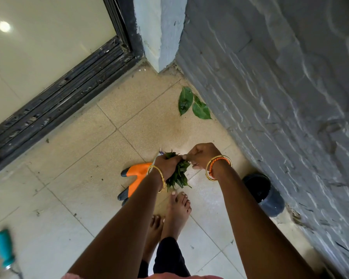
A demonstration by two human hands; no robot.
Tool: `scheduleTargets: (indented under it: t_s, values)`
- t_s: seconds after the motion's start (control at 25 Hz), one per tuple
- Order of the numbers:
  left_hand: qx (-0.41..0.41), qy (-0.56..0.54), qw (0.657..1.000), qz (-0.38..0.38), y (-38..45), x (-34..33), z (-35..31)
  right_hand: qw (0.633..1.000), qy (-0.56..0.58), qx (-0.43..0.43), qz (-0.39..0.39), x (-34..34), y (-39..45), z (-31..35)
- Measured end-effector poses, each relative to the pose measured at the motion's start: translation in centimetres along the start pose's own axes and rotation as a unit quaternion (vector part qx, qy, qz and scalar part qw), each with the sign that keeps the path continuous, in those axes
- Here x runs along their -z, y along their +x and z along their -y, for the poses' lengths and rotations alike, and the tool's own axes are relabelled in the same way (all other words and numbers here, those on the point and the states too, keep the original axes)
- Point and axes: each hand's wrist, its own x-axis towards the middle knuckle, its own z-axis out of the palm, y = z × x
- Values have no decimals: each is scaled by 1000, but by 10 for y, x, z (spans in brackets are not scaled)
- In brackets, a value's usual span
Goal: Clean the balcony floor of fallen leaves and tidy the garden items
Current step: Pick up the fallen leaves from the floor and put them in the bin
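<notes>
Leaves (177, 174) bunched in our left hand (165, 162), right hand (201, 156) pinching them; next, two leaves (192, 104) at upper centre.

The beige tiled balcony floor (85, 158) carries two green fallen leaves (192, 104) touching each other beside the grey wall, an orange glove with black fingertips (132, 178), a dark round plastic pot lying on its side (264, 193), a teal-handled tool (4, 247), and two bare feet (175, 212).
</notes>
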Motion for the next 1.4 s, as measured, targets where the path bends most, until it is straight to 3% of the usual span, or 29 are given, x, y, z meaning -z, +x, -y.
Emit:
scheduleTargets:
  t_s: [0.08, 0.12, 0.28, 0.4, 0.48, 0.6, 0.76, 0.88, 0.96, 1.08, 1.2, 1.28, 1.4]
  values:
    - [12, -30, 999, -6, 6, 8, -7, 998, -11, -2, 54, 6, 10, 11]
    - [12, -39, 999, -10, 11, 12, -9, 999, -9, 18, 32, 9, 19, 16]
    - [-2, -32, 999, -41, 41, 33, -17, 957, -106, 158, -220, 14, 83, 41]
    - [-6, -26, 997, -69, 71, 47, -12, 919, -230, 105, -302, -7, 139, 57]
    - [-4, -38, 996, -76, 84, 55, -5, 906, -217, 57, -358, -27, 161, 68]
    - [4, -52, 996, -77, 87, 66, 5, 890, -187, 129, -396, -43, 173, 72]
    - [21, -64, 994, -90, 63, 78, 17, 901, -121, 210, -360, -24, 148, 44]
    - [46, -70, 992, -94, 21, 73, 26, 936, 127, 96, -313, -24, 97, 11]
    - [53, -83, 991, -89, -18, 66, 22, 927, 281, 11, -246, -33, 49, -7]
    - [60, -64, 993, -84, -68, 53, 20, 914, 336, -110, -197, -53, -21, -27]
    - [76, -41, 992, -92, -115, 42, 17, 870, 451, -159, -120, -87, -81, -35]
    - [87, -44, 991, -96, -144, 38, 13, 876, 438, -185, -82, -107, -112, -38]
    - [72, -34, 992, -94, -202, 52, -2, 927, 330, -162, -75, -114, -167, -24]
